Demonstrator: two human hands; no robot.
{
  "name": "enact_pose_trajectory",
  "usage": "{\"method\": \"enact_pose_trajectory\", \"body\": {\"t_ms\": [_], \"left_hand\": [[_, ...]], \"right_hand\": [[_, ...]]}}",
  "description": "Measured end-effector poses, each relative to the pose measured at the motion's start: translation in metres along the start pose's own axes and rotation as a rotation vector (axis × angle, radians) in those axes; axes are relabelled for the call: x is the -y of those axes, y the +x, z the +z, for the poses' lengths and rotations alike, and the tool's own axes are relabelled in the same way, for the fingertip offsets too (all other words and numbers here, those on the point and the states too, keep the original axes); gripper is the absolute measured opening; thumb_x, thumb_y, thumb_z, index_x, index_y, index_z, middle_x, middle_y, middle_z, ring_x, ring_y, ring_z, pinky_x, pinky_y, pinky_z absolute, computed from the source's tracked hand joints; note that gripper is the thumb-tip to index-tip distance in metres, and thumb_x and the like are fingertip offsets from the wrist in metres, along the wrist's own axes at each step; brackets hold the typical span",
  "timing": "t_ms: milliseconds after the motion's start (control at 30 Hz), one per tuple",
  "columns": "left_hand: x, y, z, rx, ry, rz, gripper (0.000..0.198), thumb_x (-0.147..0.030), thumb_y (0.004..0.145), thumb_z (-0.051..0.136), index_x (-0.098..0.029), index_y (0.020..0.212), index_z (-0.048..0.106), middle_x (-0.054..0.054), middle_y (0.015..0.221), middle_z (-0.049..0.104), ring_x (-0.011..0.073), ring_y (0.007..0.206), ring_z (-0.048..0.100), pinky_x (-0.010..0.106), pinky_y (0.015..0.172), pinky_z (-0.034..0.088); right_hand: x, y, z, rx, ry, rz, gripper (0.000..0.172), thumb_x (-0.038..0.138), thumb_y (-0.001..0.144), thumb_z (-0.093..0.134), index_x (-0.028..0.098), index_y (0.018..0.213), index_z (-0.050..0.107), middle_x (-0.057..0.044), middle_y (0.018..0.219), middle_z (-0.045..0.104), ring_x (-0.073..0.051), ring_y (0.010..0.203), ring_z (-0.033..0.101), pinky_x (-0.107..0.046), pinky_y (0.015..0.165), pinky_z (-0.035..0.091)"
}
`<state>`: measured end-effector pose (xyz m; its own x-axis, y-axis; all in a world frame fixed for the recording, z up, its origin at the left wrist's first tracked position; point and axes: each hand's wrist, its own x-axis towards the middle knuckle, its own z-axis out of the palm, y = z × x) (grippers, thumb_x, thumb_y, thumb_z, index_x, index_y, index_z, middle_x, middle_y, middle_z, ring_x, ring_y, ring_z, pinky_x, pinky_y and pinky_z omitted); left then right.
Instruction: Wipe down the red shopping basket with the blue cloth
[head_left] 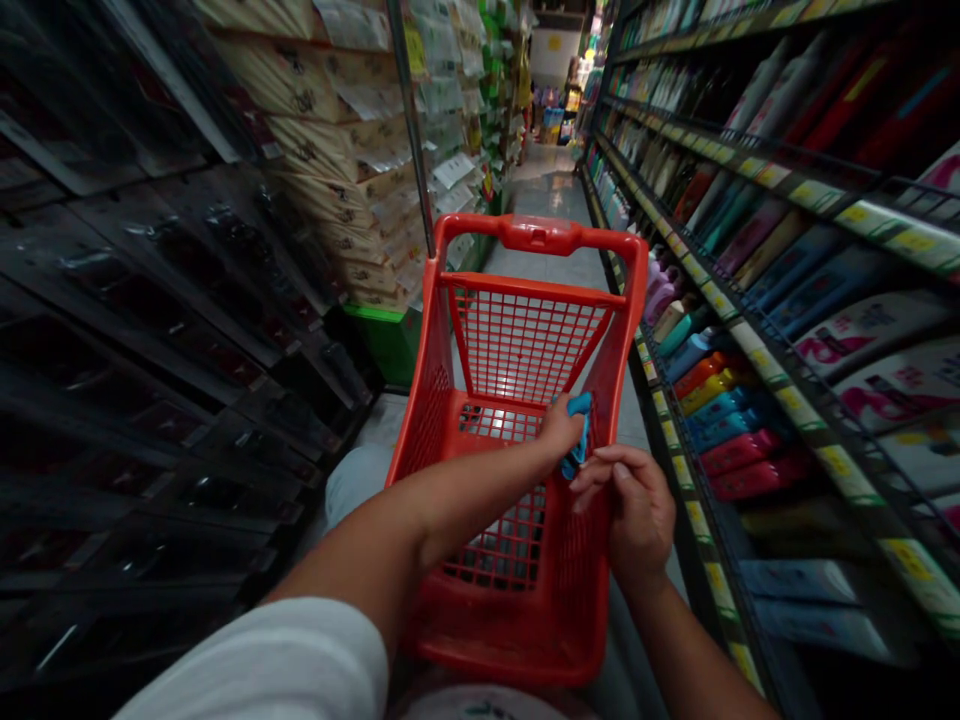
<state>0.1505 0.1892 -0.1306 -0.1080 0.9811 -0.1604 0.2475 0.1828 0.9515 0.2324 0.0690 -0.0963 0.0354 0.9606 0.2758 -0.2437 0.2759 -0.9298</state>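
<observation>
A red plastic shopping basket (pixel 409 470) with lattice walls stands in front of me. My left hand (pixel 561 428) reaches over the basket and grips a small bright blue object (pixel 579 405) near its right wall. What kind of object this is, I cannot make out, since my fingers hide part of it. My right hand (pixel 637 505) is by the basket's right rim, its fingers loosely bent and pointing toward the blue object. Nothing shows in the right hand, and whether its fingertips touch the blue object is unclear.
Shelves (pixel 810 190) of bottles line the aisle on my right. Dark hanging packages (pixel 187 290) fill the left side, and stacked beige packs (pixel 337 170) stand beyond them above a green box (pixel 382 340). The tiled floor (pixel 551 195) runs on between them.
</observation>
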Motion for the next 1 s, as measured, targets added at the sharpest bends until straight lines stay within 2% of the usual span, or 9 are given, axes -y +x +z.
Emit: {"method": "enact_pose_trajectory", "body": {"t_ms": [67, 167, 267, 333, 400, 567, 667, 800, 1000], "left_hand": [[-0.005, -0.006, -0.006, 0.02, 0.012, 0.061, 0.026, -0.033, 0.094, 0.061, -0.015, 0.113, 0.062, 0.006, 0.107, 0.066, 0.0164, 0.091, 0.064, 0.037, 0.08, 0.057], [-0.037, -0.001, -0.013, 0.003, 0.03, 0.256, 0.027, -0.019, 0.091, 0.058, -0.019, 0.118, 0.061, 0.005, 0.117, 0.062, 0.0173, 0.108, 0.06, 0.035, 0.098, 0.05], [-0.055, -0.005, -0.019, 0.001, 0.068, 0.382, 0.036, -0.011, 0.084, 0.056, -0.022, 0.118, 0.062, 0.005, 0.125, 0.057, 0.0193, 0.119, 0.054, 0.032, 0.106, 0.043], [-0.048, -0.021, -0.023, 0.017, 0.098, 0.404, 0.038, -0.009, 0.08, 0.055, -0.022, 0.116, 0.062, 0.005, 0.121, 0.058, 0.0205, 0.115, 0.056, 0.034, 0.105, 0.045], [-0.036, -0.039, -0.028, 0.036, 0.129, 0.411, 0.04, -0.009, 0.079, 0.054, -0.022, 0.116, 0.06, 0.005, 0.117, 0.06, 0.0204, 0.111, 0.058, 0.036, 0.103, 0.046], [-0.029, -0.063, -0.043, 0.068, 0.265, 0.436, 0.035, -0.014, 0.08, 0.054, -0.022, 0.113, 0.062, 0.005, 0.114, 0.06, 0.0206, 0.108, 0.057, 0.035, 0.1, 0.047], [-0.036, -0.075, -0.053, 0.082, 0.386, 0.445, 0.03, -0.019, 0.081, 0.059, -0.023, 0.111, 0.066, 0.006, 0.113, 0.057, 0.0219, 0.102, 0.056, 0.036, 0.093, 0.049], [-0.034, -0.11, -0.065, 0.058, 0.558, 0.47, 0.024, -0.03, 0.089, 0.057, -0.024, 0.11, 0.068, 0.007, 0.113, 0.055, 0.0246, 0.099, 0.054, 0.039, 0.089, 0.048], [-0.013, -0.16, -0.079, -0.09, 1.144, 0.594, 0.019, -0.027, 0.092, 0.057, -0.028, 0.106, 0.069, 0.009, 0.126, 0.059, 0.0296, 0.103, 0.054, 0.042, 0.078, 0.052]], "right_hand": [[-0.001, 0.001, 0.002, -0.016, 0.012, -0.003, 0.018, 0.031, 0.099, 0.047, 0.019, 0.1, 0.061, 0.001, 0.067, 0.071, -0.012, 0.045, 0.06, -0.025, 0.05, 0.049], [-0.004, 0.001, 0.007, -0.047, 0.026, -0.022, 0.017, 0.031, 0.099, 0.046, 0.02, 0.101, 0.06, 0.001, 0.071, 0.071, -0.012, 0.048, 0.061, -0.026, 0.053, 0.049], [-0.01, 0.002, 0.011, -0.155, -0.061, -0.136, 0.017, 0.032, 0.097, 0.049, 0.022, 0.106, 0.059, -0.003, 0.09, 0.072, -0.017, 0.076, 0.069, -0.035, 0.075, 0.056], [-0.016, 0.004, 0.012, -0.263, -0.172, -0.269, 0.023, 0.033, 0.094, 0.053, 0.022, 0.113, 0.059, -0.008, 0.109, 0.068, -0.022, 0.104, 0.066, -0.044, 0.097, 0.051], [-0.02, 0.007, 0.012, -0.338, -0.26, -0.38, 0.031, 0.034, 0.094, 0.052, 0.022, 0.122, 0.057, -0.011, 0.125, 0.061, -0.026, 0.122, 0.057, -0.051, 0.11, 0.042], [-0.026, 0.012, 0.022, -0.349, -0.35, -0.515, 0.042, 0.035, 0.098, 0.043, 0.025, 0.138, 0.047, -0.013, 0.142, 0.048, -0.029, 0.137, 0.045, -0.057, 0.116, 0.034], [-0.03, 0.007, 0.033, -0.302, -0.374, -0.526, 0.044, 0.036, 0.098, 0.041, 0.025, 0.14, 0.044, -0.014, 0.146, 0.044, -0.03, 0.139, 0.043, -0.059, 0.117, 0.033], [-0.042, -0.013, 0.041, -0.225, -0.383, -0.476, 0.046, 0.039, 0.099, 0.036, 0.025, 0.142, 0.042, -0.014, 0.151, 0.039, -0.03, 0.142, 0.039, -0.06, 0.118, 0.032], [-0.056, -0.048, 0.027, -0.17, -0.366, -0.344, 0.049, 0.038, 0.101, 0.034, 0.025, 0.148, 0.038, -0.013, 0.156, 0.038, -0.029, 0.146, 0.037, -0.062, 0.12, 0.029]]}}
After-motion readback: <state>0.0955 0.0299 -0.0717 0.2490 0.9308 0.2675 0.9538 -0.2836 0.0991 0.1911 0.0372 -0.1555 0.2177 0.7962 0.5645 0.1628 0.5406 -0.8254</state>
